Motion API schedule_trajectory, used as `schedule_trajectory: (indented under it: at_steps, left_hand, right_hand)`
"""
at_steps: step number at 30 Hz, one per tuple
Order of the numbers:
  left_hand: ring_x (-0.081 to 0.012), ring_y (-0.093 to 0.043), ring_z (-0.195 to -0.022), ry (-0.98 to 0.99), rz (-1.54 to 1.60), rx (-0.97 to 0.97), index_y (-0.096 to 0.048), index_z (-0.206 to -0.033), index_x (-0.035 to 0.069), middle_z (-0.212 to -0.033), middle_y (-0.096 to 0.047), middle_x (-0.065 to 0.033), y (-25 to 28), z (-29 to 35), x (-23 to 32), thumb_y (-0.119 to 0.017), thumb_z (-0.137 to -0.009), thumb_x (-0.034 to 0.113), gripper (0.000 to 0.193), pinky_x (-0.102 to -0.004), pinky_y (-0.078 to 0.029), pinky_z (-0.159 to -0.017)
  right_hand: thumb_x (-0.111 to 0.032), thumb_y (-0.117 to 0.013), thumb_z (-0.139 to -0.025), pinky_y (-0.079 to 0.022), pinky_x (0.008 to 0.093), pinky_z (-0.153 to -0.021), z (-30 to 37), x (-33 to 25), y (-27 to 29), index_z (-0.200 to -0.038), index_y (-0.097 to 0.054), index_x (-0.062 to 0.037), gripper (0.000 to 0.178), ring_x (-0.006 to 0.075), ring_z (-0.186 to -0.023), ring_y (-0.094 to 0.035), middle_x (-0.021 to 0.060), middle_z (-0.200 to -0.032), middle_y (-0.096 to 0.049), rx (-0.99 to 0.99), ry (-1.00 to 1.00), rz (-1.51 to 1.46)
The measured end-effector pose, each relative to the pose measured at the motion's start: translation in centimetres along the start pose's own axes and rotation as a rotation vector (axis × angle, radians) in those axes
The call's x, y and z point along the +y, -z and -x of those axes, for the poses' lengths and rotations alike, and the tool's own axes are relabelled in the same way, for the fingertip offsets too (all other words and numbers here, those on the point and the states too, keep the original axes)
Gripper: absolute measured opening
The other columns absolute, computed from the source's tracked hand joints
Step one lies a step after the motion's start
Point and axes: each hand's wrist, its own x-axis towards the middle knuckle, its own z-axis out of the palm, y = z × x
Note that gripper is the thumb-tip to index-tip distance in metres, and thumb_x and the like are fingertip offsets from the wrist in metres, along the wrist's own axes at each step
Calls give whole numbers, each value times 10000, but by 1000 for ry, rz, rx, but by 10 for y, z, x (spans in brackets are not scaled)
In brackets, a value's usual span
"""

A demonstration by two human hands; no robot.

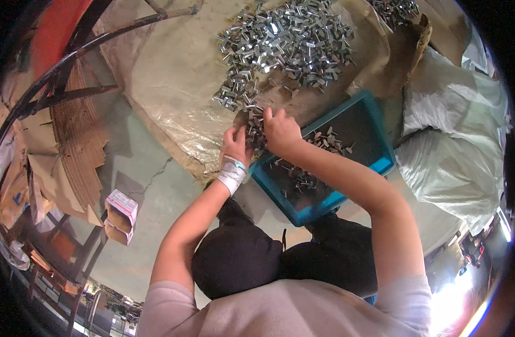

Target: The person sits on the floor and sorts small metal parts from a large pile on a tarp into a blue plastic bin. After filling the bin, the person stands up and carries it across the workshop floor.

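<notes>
A loose heap of small, shiny T-shaped metal parts (pixel 285 42) lies on a plastic-covered brown sheet, trailing toward me. At its near end, my left hand (pixel 235 148), with a white wrap round the wrist, curls about a cluster of metal parts (pixel 256 128). My right hand (pixel 282 132) meets it from the other side, fingers bent down and closed at the same cluster. What lies between the right fingertips is too small to make out. Under my right forearm stands a teal tray (pixel 388 163) with more, duller parts scattered in it.
White plastic sacks (pixel 451 163) lie right of the tray. A small open carton (pixel 121 216) stands on the floor at left, near stacked cardboard (pixel 78 140) and a dark metal frame (pixel 72 96). Another pile of metal parts (pixel 393 11) is at the far right.
</notes>
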Motion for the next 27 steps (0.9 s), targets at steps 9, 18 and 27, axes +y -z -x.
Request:
schedule_trajectory:
  at_steps: [9, 18, 27]
  left_hand:
    - [-344, -508, -933, 344, 301, 191, -537, -1093, 33, -1005, -507, -189, 4, -16, 5, -685, -613, 8, 503, -365, -424, -822]
    - [-327, -518, -901, 258, 181, 155, -463, -1140, 41, -927, -548, -145, 13, -21, 18, -726, -576, 49, 623, -377, -434, -806]
    - [-258, -566, -825, 504, 595, 82, -548, -999, 17, -908, -576, -113, -18, -24, -25, -604, -654, -21, 351, -350, -472, -731]
  right_hand:
    - [-95, -718, -582, -478, 417, -734, -14, -24, -4, -1114, -374, -23, 638, 386, -915, -518, 195, -1024, -452, 167, -113, -269]
    - [-41, -682, -562, -488, 411, -706, -13, -27, -11, -1145, -388, -45, 653, 372, -959, -490, 185, -1065, -428, 384, 188, -197]
    - [-65, -653, -613, -480, 421, -699, -13, -29, -13, -1103, -422, -97, 543, 371, -867, -545, 163, -1028, -475, 305, 164, -239]
